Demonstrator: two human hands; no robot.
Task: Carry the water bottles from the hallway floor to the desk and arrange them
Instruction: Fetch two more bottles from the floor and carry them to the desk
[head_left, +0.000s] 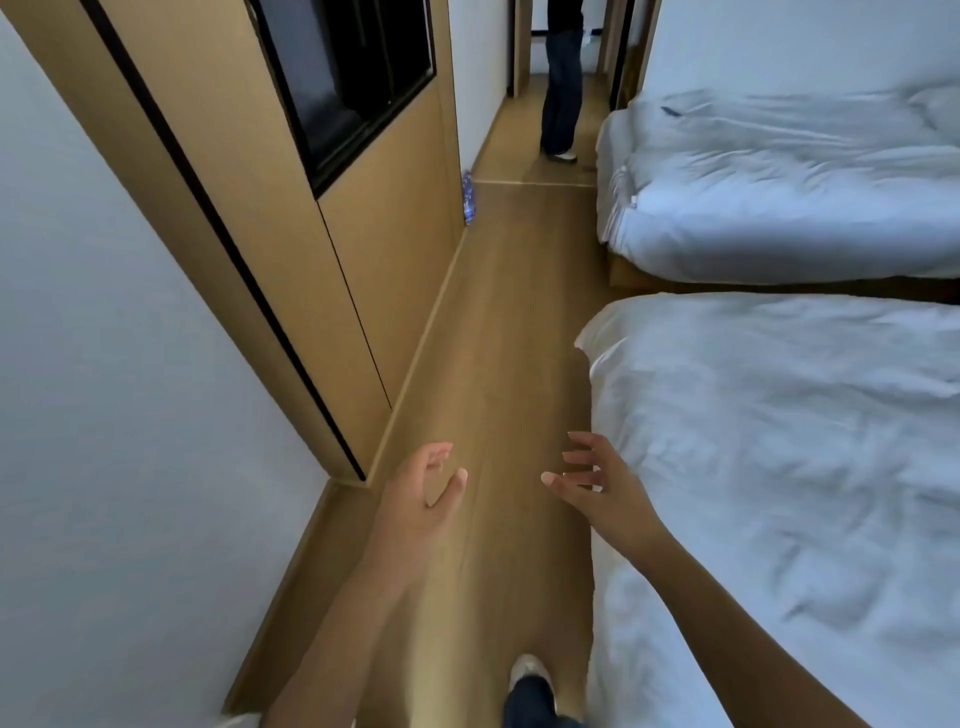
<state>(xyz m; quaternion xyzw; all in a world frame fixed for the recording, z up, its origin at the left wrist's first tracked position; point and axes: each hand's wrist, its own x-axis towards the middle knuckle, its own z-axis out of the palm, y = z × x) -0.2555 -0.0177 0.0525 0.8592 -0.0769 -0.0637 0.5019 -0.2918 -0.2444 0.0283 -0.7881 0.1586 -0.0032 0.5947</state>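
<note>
A pack of water bottles (468, 197) with blue labels stands on the wooden floor far ahead, against the corner of the wood-panelled wall, partly hidden by that corner. My left hand (423, 493) is held out in front of me, fingers apart and empty. My right hand (597, 483) is beside it, also spread and empty, close to the near bed's edge. Both hands are well short of the bottles. No desk is in view.
A narrow wooden floor aisle (498, 322) runs between the panelled wall with a dark screen (348, 78) on the left and two white beds (779, 441) (779, 187) on the right. Another person's legs (561, 93) stand in the hallway beyond. My own foot (530, 675) shows below.
</note>
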